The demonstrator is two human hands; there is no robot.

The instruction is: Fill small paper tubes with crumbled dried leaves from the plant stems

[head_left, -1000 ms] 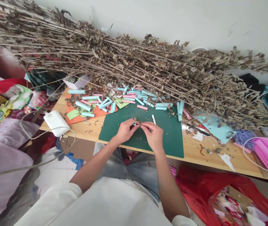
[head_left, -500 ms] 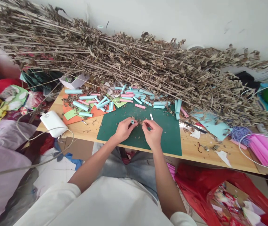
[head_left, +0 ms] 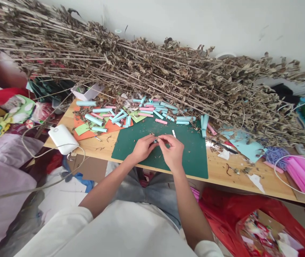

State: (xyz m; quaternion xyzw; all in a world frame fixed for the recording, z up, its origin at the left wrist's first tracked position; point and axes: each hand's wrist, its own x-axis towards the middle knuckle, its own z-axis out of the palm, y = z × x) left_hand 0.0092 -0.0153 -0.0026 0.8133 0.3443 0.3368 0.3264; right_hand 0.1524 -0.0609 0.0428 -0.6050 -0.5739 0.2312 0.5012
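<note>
Over the green cutting mat (head_left: 192, 160), my left hand (head_left: 143, 148) is closed around a small blue paper tube (head_left: 156, 140), whose open end points up toward me. My right hand (head_left: 173, 150) pinches at the mouth of that tube, fingertips touching it. Bits of dried leaf seem to be between the right fingertips, though the fingers mostly hide them. Leaf crumbs lie scattered on the mat around both hands. A small white strip (head_left: 174, 133) lies just beyond my right hand.
Rolled blue and pink paper tubes (head_left: 186, 118) lie behind the mat. A large heap of dried leafy stems (head_left: 152, 67) spans the back. On the left is a white power bank (head_left: 63, 139) with a cable; on the right, a black pen (head_left: 224, 147) and purple string (head_left: 275, 156).
My right hand has moved left, bringing its fingertips from beside the tube onto its open end. The tube has tilted toward the right hand. The view has shifted slightly.
</note>
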